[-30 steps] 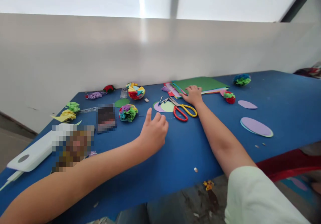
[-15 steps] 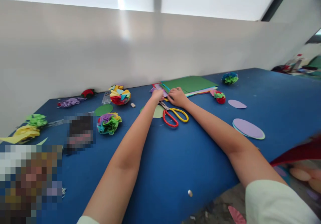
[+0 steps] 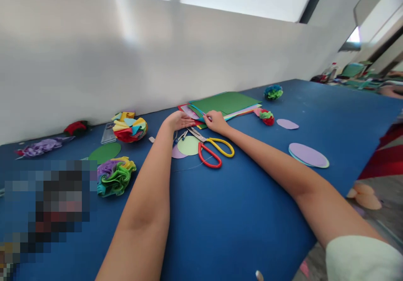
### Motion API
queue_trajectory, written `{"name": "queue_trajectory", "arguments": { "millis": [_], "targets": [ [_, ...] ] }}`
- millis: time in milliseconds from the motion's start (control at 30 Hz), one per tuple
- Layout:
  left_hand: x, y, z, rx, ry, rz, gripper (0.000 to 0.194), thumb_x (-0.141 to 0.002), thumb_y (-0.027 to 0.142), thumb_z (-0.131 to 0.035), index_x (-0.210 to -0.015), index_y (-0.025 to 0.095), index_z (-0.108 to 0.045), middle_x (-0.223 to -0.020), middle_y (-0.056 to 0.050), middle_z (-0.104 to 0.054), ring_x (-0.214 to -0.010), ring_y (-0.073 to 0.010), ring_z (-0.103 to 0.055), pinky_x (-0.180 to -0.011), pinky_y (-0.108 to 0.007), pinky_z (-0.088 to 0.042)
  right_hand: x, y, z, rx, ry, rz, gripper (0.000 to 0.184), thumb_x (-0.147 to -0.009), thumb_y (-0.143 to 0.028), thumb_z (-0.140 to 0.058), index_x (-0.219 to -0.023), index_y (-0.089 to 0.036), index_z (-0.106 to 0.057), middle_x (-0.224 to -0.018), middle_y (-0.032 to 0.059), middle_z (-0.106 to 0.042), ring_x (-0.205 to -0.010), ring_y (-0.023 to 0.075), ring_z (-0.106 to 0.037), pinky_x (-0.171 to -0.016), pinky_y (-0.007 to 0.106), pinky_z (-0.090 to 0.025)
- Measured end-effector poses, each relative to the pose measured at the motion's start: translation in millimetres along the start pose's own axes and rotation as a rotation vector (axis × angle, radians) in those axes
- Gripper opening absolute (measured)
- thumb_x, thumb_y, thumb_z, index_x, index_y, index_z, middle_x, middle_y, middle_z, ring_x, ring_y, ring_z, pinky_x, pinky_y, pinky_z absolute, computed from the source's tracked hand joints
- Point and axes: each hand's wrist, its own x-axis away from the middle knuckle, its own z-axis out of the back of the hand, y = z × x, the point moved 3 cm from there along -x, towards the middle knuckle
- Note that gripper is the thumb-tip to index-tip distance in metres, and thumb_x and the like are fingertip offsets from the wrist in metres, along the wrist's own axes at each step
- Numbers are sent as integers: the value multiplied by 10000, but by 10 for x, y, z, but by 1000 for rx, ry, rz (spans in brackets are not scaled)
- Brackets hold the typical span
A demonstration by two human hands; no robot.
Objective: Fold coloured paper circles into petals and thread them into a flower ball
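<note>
From here, L hand [image 3: 179, 120] spread flat, nothing in it afaict, by paper stack [image 3: 228, 101]; R hand [image 3: 216, 121] curled at its near edge, can't tell if gripping. Scissors [image 3: 202, 138] point at L fingers: careless reach cd nick; hard tug cd skew stack

Green sheets [image 3: 227, 102]: smooth, matt paper or card, to my eye
Scissor blades [image 3: 195, 133]: shiny metal
Scissor handles [image 3: 217, 139]: smooth, glossy plastic, I'd say
Ruffled ball [image 3: 116, 176]: crinkled, matt paper
Tabletop [image 3: 217, 214]: smooth blue, faintly glossy
Wall [image 3: 94, 63]: smooth, softly reflecting light
My sleeve [image 3: 362, 256]: pale, matt cloth
</note>
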Motion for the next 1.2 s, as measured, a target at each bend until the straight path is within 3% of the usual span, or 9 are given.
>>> {"name": "queue_trajectory", "arguments": {
  "millis": [100, 200, 433, 567, 700, 833, 933, 1200],
  "targets": [
    [-20, -27, -18, 40, -44, 38, 244, -888, 251, -445, -1026, 87, -562, -983, -116, -616, -872, -161, -612, -794, -304, -501, 4, 1, 14, -40, 21, -16, 243, -899, -330, -444, -969, -139, -576, -959, 51, -603, -861, 147, -573, -787, 343, -465],
    [-85, -27, -63, 24, -18, 49, 294, -879, 315, -469, -1088, 115, -522, -1031, -83, -586, -885, -160, -592, -771, -345, -508, 14, 0, 53, -66, 67, -41, 310, -923, -302, -348, -839, -145, -601, -871, 81, -633, -859, 181, -561, -795, 336, -406],
    [-221, -40, -54, -192, 119, -40, 291, -865, 332, -491, -1058, 120, -542, -1033, -77, -587, -904, -168, -582, -786, -356, -496, 51, 14, 135, -79, 154, -107, 347, -919, -310, -278, -903, -144, -582, -935, 131, -622, -925, 241, -517, -810, 365, -324],
    [-189, -31, -22, -410, 192, -130, 238, -840, 316, -527, -949, 116, -599, -1039, -83, -603, -1007, -208, -555, -879, -369, -443, 62, -12, 126, -106, 120, -50, 354, -904, -341, -321, -863, -151, -616, -912, 115, -642, -908, 233, -534, -800, 352, -336],
    [-99, -19, -82, -625, 174, -186, 276, -849, 312, -520, -1057, 133, -549, -1113, -80, -555, -1026, -195, -535, -888, -417, -443, 59, -23, 88, -153, 34, 60, 368, -889, -357, -364, -741, -189, -655, -837, 51, -673, -891, 190, -560, -797, 309, -359],
    [-42, -8, -131, -763, 153, -209, 308, -854, 314, -513, -1104, 135, -521, -1134, -89, -536, -1013, -196, -538, -863, -406, -463, 64, 4, 83, -145, 32, 58, 300, -849, -387, -440, -940, -187, -644, -1051, 73, -638, -1022, 227, -516, -816, 354, -357],
    [-32, -8, -123, -813, 145, -221, 306, -855, 317, -511, -1101, 136, -523, -1131, -87, -538, -1013, -195, -539, -864, -407, -462, 81, -20, 82, -128, 8, 85, 366, -774, -495, -532, -986, -213, -631, -1190, 75, -571, -1109, 266, -458, -834, 394, -344],
    [-23, -25, -94, -838, 132, -225, 272, -851, 320, -516, -1044, 133, -558, -1120, -81, -556, -1052, -201, -523, -913, -432, -423, 101, -60, 91, -94, -10, 93, 295, -820, -442, -474, -920, -219, -639, -1175, 73, -575, -1095, 271, -451, -800, 400, -332]
  ]
}}
